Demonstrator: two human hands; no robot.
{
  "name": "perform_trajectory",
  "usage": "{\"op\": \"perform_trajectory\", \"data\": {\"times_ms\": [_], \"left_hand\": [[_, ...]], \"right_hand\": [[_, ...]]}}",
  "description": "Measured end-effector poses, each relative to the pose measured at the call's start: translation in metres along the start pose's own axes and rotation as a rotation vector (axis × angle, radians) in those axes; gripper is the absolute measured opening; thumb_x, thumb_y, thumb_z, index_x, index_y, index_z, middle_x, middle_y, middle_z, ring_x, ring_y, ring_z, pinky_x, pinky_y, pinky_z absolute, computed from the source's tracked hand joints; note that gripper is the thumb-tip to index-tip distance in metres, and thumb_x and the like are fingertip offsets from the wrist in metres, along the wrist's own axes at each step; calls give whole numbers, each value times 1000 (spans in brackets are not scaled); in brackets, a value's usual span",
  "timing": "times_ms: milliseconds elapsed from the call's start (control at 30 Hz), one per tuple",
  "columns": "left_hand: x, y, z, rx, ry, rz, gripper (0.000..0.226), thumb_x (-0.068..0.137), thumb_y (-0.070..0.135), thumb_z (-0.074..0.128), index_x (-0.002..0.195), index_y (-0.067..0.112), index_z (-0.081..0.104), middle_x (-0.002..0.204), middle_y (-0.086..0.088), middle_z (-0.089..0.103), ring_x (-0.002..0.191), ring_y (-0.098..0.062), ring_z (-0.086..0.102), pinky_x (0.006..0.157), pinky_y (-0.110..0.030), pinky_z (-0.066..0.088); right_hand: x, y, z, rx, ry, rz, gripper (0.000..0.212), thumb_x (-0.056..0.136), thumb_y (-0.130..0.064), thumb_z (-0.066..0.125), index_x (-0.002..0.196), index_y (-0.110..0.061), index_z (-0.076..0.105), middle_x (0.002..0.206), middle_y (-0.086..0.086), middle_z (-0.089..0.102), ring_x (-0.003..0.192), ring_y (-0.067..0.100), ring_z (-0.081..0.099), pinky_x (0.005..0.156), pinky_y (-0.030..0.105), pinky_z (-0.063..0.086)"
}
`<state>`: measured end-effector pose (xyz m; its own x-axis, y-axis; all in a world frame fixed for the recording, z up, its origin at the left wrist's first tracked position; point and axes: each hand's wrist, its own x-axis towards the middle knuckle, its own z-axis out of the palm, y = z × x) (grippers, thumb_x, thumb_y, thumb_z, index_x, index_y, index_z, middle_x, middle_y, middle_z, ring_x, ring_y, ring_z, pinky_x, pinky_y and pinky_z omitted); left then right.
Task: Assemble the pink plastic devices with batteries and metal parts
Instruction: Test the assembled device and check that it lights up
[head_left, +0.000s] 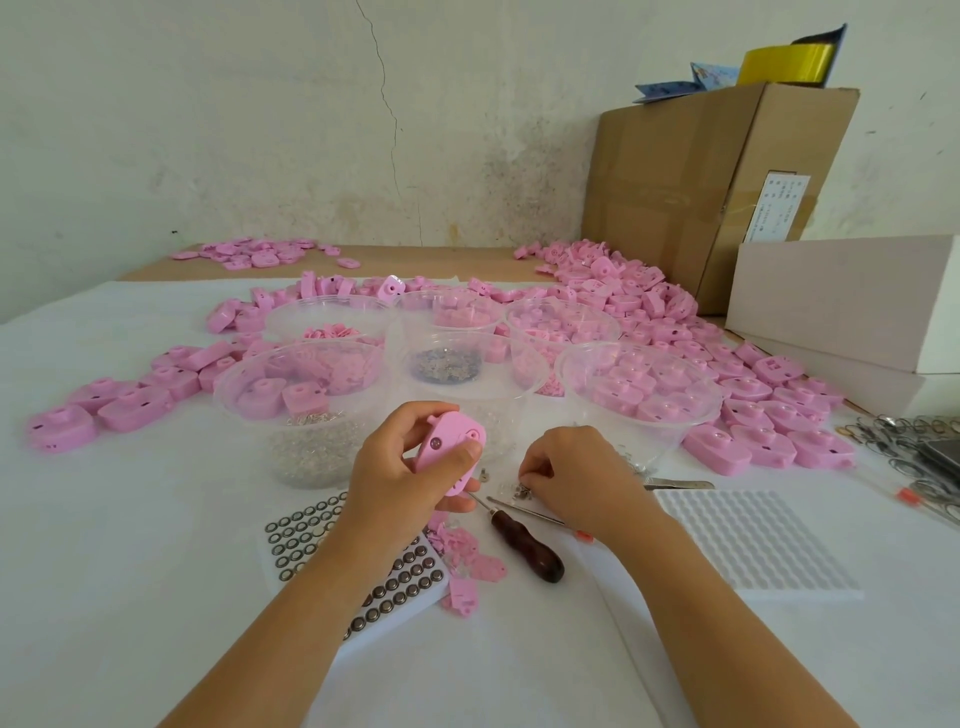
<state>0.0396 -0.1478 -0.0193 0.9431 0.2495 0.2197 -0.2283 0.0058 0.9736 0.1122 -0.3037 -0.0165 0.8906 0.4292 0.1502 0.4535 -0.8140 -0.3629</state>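
The left hand (410, 467) held one pink device (452, 447) raised above the surface (156, 519), fingers curled behind it and thumb pressed across its face. The right hand (571, 478) was lowered with its fingers bunched at the loose metal parts (519, 491). Whether a part was actually pinched could not be determined. The device was judged light, rigid and smooth, best gripped by its edges. The metal parts looked tiny and easily dropped.

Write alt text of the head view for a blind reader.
A left hand grips a pink device while the right hand pinches small metal parts on a white table, with a battery tray, screwdriver and clear bowls nearby.
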Motion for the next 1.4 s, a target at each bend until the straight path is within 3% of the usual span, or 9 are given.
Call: {"op": "perform_trajectory", "data": {"times_ms": [67, 200, 300, 500, 700, 867, 1200, 1300, 1400], "left_hand": [[0, 0, 0, 3, 5, 0, 26, 81, 2, 68, 100, 19, 62, 99, -8, 67, 63, -25, 70, 50, -27, 56], [1, 0, 1, 0, 17, 2, 26, 81, 2, 68, 98, 20, 62, 98, -7, 67, 63, -26, 70, 49, -27, 56], [0, -1, 1, 10, 11, 2, 26, 81, 3, 68, 99, 20, 62, 98, -7, 67, 63, -25, 70, 50, -27, 56], [0, -1, 1, 10, 17, 1, 27, 81, 2, 68, 98, 22, 63, 97, -5, 68, 62, -24, 70, 50, -27, 56], [1, -2, 0, 17, 13, 4, 26, 81, 3, 68, 98, 22, 63, 98, -6, 68, 63, -25, 70, 50, -27, 56], [1, -3, 0, 10, 15, 4, 26, 81, 4, 69, 99, 22, 63, 98, -7, 67, 64, -26, 70, 50, -27, 55], [1, -1, -1, 7, 16, 2, 26, 81, 5, 69, 100, 22, 62, 100, -7, 66, 64, -25, 70, 51, -27, 56], [1, -1, 0, 8, 12, 1, 26, 81, 5, 69, 100, 22, 62, 101, -7, 67, 64, -26, 70, 51, -28, 56], [1, -2, 0, 9, 7, 3, 26, 81, 5, 69, 100, 22, 62, 100, -7, 67, 64, -26, 70, 51, -28, 56]], "right_hand": [[-1, -1, 1, -12, 8, -8, 21, 86, -7, 49, 84, -8, 70, 84, 5, 71, 63, 14, 59, 61, 21, 47], [-2, -3, 5, -14, 0, -14, 17, 85, -11, 53, 83, -7, 70, 83, 5, 69, 77, 18, 62, 61, 20, 45], [-2, -6, 5, -30, 1, -34, 16, 86, -10, 51, 87, -10, 68, 90, 1, 66, 84, 16, 59, 71, 24, 48], [-2, -8, 8, -43, -28, -16, 19, 88, -9, 47, 93, -1, 64, 96, 11, 63, 88, 23, 59, 75, 32, 49], [-3, -6, 7, 14, -16, 3, 20, 89, -22, 57, 94, -5, 64, 89, 6, 64, 82, 20, 56, 68, 25, 41], [-5, -3, 3, 78, -18, 6, 17, 82, -6, 56, 86, -10, 72, 88, 0, 71, 82, 14, 63, 67, 18, 46], [-4, -4, 2, -19, -22, -68, 28, 88, 0, 44, 97, -12, 68, 101, 2, 62, 93, 17, 58, 77, 22, 46], [-5, 1, -2, 2, -11, -80, 29, 88, -3, 45, 98, -17, 69, 85, -9, 54, 83, 11, 52, 65, 13, 38], [-7, 0, -4, 31, -20, -83, 15, 83, -15, 60, 90, -19, 72, 69, -18, 45, 69, 3, 50, 53, 8, 32]]}}
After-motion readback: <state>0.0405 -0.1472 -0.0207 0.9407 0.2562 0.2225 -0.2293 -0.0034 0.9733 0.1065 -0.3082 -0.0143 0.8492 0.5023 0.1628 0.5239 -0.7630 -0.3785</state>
